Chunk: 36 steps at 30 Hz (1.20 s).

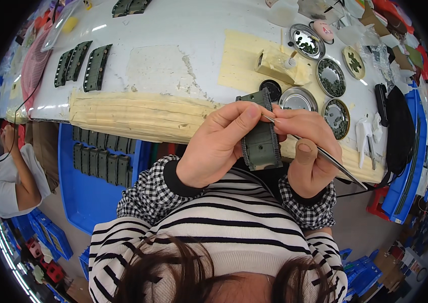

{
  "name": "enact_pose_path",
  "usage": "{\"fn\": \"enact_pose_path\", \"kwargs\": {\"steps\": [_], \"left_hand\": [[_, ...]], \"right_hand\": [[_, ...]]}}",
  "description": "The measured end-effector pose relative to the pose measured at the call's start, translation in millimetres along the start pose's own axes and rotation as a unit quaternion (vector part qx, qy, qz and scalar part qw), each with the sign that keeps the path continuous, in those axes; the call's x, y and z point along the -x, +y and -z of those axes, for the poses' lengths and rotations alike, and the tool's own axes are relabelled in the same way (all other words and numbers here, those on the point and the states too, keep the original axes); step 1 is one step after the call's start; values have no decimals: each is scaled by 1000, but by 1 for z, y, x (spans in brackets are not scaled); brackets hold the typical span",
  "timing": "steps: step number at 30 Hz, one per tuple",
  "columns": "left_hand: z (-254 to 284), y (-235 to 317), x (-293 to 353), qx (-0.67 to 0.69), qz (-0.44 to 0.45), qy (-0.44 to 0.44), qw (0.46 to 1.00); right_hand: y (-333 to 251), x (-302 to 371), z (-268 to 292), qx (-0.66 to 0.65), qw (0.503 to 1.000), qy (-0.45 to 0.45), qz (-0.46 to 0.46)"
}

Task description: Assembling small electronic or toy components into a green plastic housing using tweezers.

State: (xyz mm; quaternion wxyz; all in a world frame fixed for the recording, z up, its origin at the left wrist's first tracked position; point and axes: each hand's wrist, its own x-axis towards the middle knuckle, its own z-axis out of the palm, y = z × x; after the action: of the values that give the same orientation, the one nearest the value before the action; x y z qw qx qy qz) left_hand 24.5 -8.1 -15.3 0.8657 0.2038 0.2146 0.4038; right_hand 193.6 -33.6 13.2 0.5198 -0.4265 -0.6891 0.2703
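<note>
My left hand (209,149) is closed around a dark green moulded part (260,144), curved, with ridged dark edges and small holes. The part is held tilted in front of my chest, near the table edge. In my right hand (309,169) is a pair of metal tweezers (334,162), slanting down to the right. Their tip meets the left thumb and fingertips at the part's upper edge. Whether a tiny piece is between the tips is too small to tell.
Round metal dishes (345,78) with small green pieces stand at the right, beside a tape-covered block (277,66). More green parts (97,68) lie on the table's left. A blue bin (98,194) below holds several rows of them. Another person (17,177) sits at far left.
</note>
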Motion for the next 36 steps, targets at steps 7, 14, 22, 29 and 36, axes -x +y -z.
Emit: {"fn": "enact_pose_path", "kwargs": {"steps": [7, 14, 22, 29, 36], "left_hand": [[-7, 20, 6, -79, -2, 0, 997], [-1, 31, 8, -140, -117, 7, 983], [4, 27, 6, -131, -124, 22, 983], [5, 28, 6, -138, -120, 37, 982], [4, 27, 7, -138, -132, 62, 980]], "right_hand": [[6, -4, 4, -6, 995, 98, -32], [39, -11, 5, 167, 980, 62, -83], [43, -12, 0, 201, 975, 55, -73], [45, -12, 0, 200, 976, 58, -58], [-3, -12, 9, 140, 990, -1, 34]]}}
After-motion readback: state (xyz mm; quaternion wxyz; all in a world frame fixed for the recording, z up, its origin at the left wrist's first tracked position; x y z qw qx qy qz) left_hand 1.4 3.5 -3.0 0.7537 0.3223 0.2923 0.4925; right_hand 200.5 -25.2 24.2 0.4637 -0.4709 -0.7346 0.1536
